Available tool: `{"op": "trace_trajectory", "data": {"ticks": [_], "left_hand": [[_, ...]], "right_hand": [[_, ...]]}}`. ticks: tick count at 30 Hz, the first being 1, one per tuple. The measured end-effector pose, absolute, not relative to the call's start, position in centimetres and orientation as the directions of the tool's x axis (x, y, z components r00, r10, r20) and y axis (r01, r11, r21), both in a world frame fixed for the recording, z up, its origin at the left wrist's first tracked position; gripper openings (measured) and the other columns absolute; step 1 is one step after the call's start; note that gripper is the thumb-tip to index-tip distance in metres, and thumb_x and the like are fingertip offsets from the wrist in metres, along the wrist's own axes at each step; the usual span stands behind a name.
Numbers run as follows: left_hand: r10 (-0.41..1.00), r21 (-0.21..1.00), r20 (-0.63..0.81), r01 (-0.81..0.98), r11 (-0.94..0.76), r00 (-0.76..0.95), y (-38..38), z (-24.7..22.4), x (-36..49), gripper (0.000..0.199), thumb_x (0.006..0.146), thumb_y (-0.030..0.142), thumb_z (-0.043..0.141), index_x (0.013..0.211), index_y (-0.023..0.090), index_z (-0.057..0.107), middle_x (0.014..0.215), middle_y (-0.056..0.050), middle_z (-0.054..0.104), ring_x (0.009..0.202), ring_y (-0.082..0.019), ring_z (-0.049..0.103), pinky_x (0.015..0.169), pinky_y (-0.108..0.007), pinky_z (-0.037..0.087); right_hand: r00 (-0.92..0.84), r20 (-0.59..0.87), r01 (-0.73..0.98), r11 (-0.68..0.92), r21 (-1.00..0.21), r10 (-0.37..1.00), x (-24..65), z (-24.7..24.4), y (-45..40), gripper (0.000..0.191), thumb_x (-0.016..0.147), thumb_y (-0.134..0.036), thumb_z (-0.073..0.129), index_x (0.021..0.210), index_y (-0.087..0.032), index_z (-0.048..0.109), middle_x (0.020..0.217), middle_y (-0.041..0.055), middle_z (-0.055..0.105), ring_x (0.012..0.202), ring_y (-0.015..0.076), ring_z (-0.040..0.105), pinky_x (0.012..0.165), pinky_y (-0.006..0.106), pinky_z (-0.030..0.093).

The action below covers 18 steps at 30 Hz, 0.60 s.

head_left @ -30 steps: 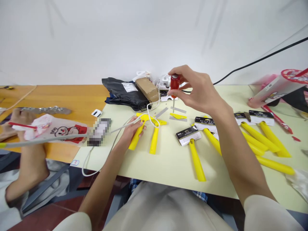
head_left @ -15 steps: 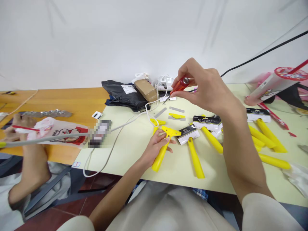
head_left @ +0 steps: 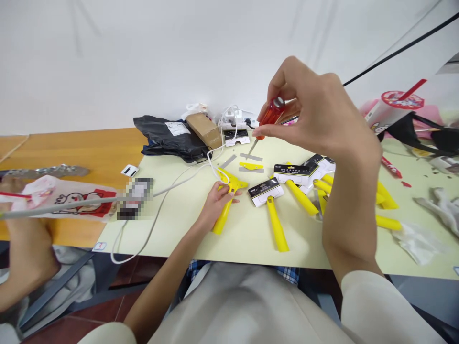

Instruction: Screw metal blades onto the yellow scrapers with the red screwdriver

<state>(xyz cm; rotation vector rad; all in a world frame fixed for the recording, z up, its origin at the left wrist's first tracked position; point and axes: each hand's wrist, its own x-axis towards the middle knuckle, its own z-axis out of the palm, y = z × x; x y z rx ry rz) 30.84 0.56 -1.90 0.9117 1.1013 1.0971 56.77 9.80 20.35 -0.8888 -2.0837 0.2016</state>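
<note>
Yellow plastic scraper (head_left: 222,219) sits light and stiff in my left hand (head_left: 215,205), fingers curled round its neck above the pale table (head_left: 244,234), while my right hand (head_left: 319,114) pinches the red screwdriver (head_left: 271,111) between thumb and fingertips by its smooth, slippery handle, over the far side.

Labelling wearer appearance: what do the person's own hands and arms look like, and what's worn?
The left hand and right hand are bare, no gloves, rings or watch visible. Forearms bare too; loose beige sleeves end well above the wrists.
</note>
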Motion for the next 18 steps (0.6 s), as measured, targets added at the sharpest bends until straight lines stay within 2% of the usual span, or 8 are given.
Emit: {"op": "trace_trajectory", "data": {"ticks": [3, 7, 11, 14, 18], "left_hand": [[0.98, 0.977, -0.172, -0.113, 0.183, 0.099, 0.8, -2.3, 29.5, 0.048, 0.087, 0.042, 0.091, 0.112, 0.024, 0.053, 0.117, -0.006, 0.077, 0.117, -0.024, 0.076, 0.11, -0.041, 0.053], [0.983, 0.987, -0.159, -0.021, 0.162, 0.089, 0.9, -2.6, 28.6, 0.044, 0.082, 0.038, 0.094, 0.108, 0.022, 0.062, 0.111, -0.004, 0.072, 0.113, -0.021, 0.071, 0.11, -0.037, 0.052], [0.978, 0.983, -0.174, -0.041, 0.18, 0.117, 0.5, -2.1, 28.3, 0.038, 0.082, 0.035, 0.094, 0.105, 0.02, 0.067, 0.11, -0.006, 0.072, 0.109, -0.02, 0.072, 0.108, -0.035, 0.054], [0.974, 0.98, -0.184, -0.047, 0.191, 0.131, 0.2, -1.8, 27.9, 0.035, 0.082, 0.034, 0.095, 0.102, 0.02, 0.07, 0.106, -0.006, 0.074, 0.105, -0.02, 0.072, 0.103, -0.033, 0.056], [0.961, 0.978, -0.21, 0.049, 0.204, 0.182, 0.3, -1.6, 27.1, 0.029, 0.089, 0.038, 0.091, 0.103, 0.019, 0.075, 0.102, -0.008, 0.078, 0.1, -0.022, 0.074, 0.094, -0.033, 0.057]], "right_hand": [[-0.509, 0.547, 0.493, 0.746, -0.448, 0.665, 56.3, 19.9, 10.4, 0.042, 0.079, -0.04, 0.096, 0.103, -0.041, 0.062, 0.092, -0.0022, 0.081, 0.076, 0.0341, 0.076, 0.068, 0.056, 0.068], [-0.468, 0.54, 0.421, 0.713, -0.56, 0.7, 55.8, 18.2, 10.7, 0.045, 0.079, -0.046, 0.098, 0.105, -0.039, 0.062, 0.093, -0.0001, 0.082, 0.085, 0.0345, 0.079, 0.074, 0.055, 0.07], [-0.221, 0.57, 0.362, 0.609, -0.705, 0.791, 56.6, 14.3, 9.8, 0.054, 0.074, -0.04, 0.104, 0.103, -0.034, 0.059, 0.099, 0.0023, 0.082, 0.091, 0.0344, 0.082, 0.081, 0.056, 0.072], [0.024, 0.524, 0.273, 0.499, -0.823, 0.851, 57.8, 10.6, 8.4, 0.055, 0.075, -0.04, 0.104, 0.101, -0.033, 0.056, 0.097, 0.0017, 0.082, 0.093, 0.035, 0.083, 0.081, 0.056, 0.073], [0.25, 0.481, 0.219, 0.435, -0.874, 0.84, 59.1, 6.2, 7.0, 0.056, 0.075, -0.04, 0.103, 0.099, -0.034, 0.054, 0.092, 0.0004, 0.082, 0.093, 0.0326, 0.084, 0.083, 0.053, 0.074]]}}
